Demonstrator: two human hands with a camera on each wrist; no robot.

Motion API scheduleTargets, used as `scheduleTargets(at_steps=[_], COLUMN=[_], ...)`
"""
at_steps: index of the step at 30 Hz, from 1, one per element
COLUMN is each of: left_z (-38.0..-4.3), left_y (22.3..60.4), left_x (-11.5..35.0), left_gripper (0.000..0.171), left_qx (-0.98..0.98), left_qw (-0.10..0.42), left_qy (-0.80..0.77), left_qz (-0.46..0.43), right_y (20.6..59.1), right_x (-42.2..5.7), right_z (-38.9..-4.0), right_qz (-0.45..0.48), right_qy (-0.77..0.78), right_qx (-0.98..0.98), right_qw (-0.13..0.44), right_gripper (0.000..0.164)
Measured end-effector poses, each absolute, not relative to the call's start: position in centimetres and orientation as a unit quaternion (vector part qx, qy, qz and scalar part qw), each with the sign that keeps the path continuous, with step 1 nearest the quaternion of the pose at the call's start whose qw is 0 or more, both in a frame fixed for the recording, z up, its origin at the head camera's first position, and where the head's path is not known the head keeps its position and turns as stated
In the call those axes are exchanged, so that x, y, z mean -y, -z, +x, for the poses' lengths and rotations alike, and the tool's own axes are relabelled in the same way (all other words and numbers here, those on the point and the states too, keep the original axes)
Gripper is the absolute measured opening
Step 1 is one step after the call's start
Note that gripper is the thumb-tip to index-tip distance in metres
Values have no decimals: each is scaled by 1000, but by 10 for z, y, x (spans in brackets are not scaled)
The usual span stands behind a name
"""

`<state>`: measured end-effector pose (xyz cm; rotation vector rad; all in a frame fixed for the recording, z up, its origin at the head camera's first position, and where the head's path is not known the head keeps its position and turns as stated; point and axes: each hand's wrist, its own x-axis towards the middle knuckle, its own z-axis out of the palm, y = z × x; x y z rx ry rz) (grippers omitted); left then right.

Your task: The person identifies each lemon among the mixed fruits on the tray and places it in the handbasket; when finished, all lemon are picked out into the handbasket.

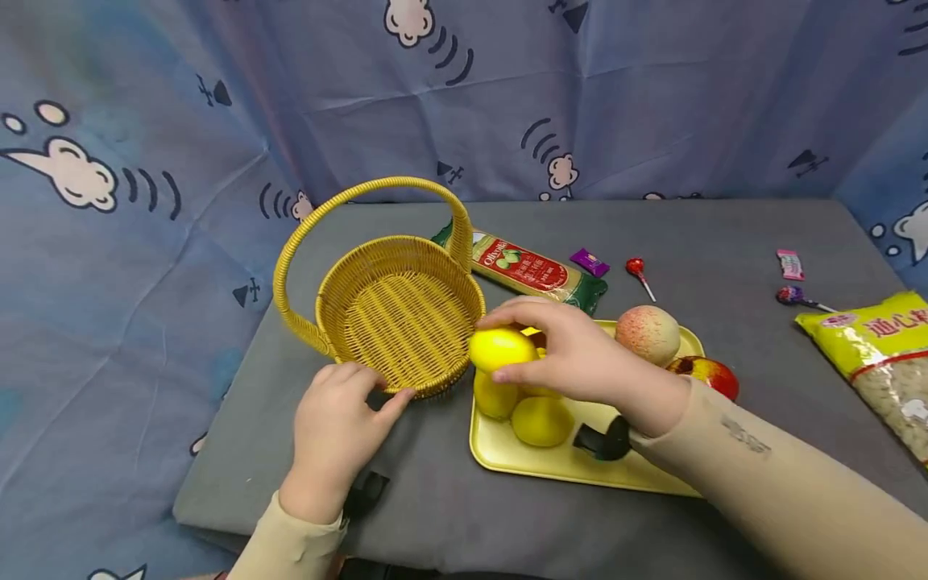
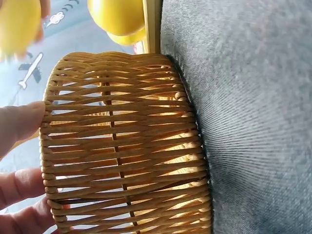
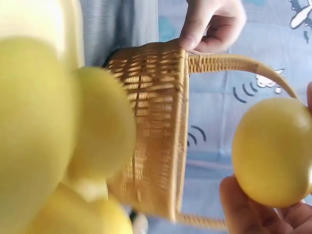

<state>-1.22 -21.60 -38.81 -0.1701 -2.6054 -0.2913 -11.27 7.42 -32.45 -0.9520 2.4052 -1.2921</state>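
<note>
My right hand [image 1: 580, 354] holds a yellow lemon [image 1: 502, 350] between thumb and fingers, just off the right side of a yellow wicker basket [image 1: 406, 322]. In the right wrist view the held lemon [image 3: 273, 151] is above rim height. My left hand [image 1: 337, 435] grips the basket's near rim, thumb and fingers on its edge, as the left wrist view shows beside the woven wall [image 2: 122, 146]. No fruit shows inside the basket. Several more lemons [image 1: 544, 422] lie at the left end of a yellow tray [image 1: 507, 463], partly hidden under my right hand.
On the tray's right sit a peach [image 1: 648, 335] and a red and yellow fruit [image 1: 714, 377]. Behind the basket lies a pasta packet [image 1: 525, 266], near a purple candy [image 1: 590, 262] and a red lollipop [image 1: 636, 270]. Farther right are a dark lollipop [image 1: 790, 296], a pink candy [image 1: 790, 264] and a yellow-topped bag [image 1: 880, 346].
</note>
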Motion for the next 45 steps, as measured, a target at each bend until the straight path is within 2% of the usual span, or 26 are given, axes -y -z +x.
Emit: scheduleTargets(at_steps=[11, 19, 33, 40, 45], left_z=[-14, -15, -15, -16, -15], left_y=[391, 389, 391, 390, 389], left_x=[215, 216, 217, 215, 215], left_gripper=[32, 32, 33, 33, 33], left_qx=[953, 953, 948, 954, 956], left_qw=[268, 270, 284, 270, 265], left_qy=[121, 119, 126, 114, 111], left_qz=[-73, -73, -76, -68, -62], right_y=[351, 359, 365, 355, 328], right_x=[28, 66, 81, 67, 40], right_z=[-140, -149, -152, -158, -152], right_qz=[-360, -372, -370, -355, -336], right_qy=[387, 302, 254, 333, 416], right_qx=[-836, -860, -861, -837, -811], right_qw=[151, 173, 239, 250, 236], right_gripper=[50, 51, 58, 56, 52])
